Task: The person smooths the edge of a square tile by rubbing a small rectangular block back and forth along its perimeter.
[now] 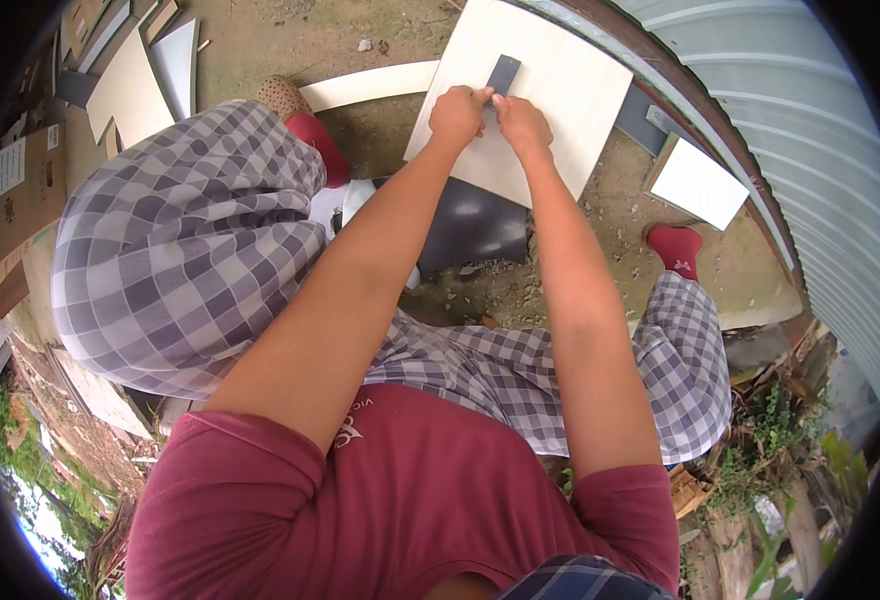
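Note:
A pale wooden board (570, 75) lies in front of me on the ground. On top of it is a short, dark grey flat strip (504, 74), its far end pointing away from me. My left hand (457, 113) is closed at the strip's near left side, with the thumb against it. Close beside it, my right hand (524, 124) is also closed, its thumb at the strip's near end. Both hands rest over the board, and the strip's near end is partly hidden by the fingers. Beneath the board's near edge a glossy dark panel (475, 222) sticks out.
Offcut panels (130, 90) and a cardboard box (25, 190) are at the left. A long pale strip (375, 84) runs from under the board. At right, a small white-topped block (700, 182) lies beside a corrugated metal wall (810, 110). My legs flank the work.

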The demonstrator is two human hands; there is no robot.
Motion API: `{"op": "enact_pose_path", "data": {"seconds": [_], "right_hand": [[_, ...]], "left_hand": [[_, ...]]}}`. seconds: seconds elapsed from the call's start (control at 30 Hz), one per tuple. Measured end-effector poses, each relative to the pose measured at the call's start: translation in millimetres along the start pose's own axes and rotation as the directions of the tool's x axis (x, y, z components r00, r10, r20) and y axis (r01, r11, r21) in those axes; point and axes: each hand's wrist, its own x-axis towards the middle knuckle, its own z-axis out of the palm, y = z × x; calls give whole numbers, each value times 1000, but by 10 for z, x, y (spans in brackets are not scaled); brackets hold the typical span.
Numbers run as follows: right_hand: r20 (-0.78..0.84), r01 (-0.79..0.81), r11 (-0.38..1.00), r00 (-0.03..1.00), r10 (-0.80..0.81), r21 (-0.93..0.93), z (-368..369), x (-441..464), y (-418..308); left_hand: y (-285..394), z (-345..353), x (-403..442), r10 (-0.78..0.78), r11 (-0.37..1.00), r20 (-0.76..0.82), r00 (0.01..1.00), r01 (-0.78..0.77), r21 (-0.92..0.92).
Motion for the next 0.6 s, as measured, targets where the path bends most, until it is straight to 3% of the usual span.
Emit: {"op": "enact_pose_path", "data": {"seconds": [0.27, 0.37, 0.43, 0.6], "right_hand": [[-33, -17, 1000, 999, 17, 14, -223, 326, -92], [-90, -16, 1000, 996, 16, 1, -298, 462, -121], [-87, -16, 1000, 996, 16, -1, -347, 556, -126], [-127, -43, 999, 991, 43, 10, -484, 651, -170]], "left_hand": [[316, -118, 276, 36, 998, 26, 999, -37, 53], [447, -96, 465, -2, 988, 23, 1000, -1, 154], [497, -52, 603, 58, 960, -21, 998, -50, 274], [592, 38, 838, 112, 943, -78, 991, -81, 322]]}}
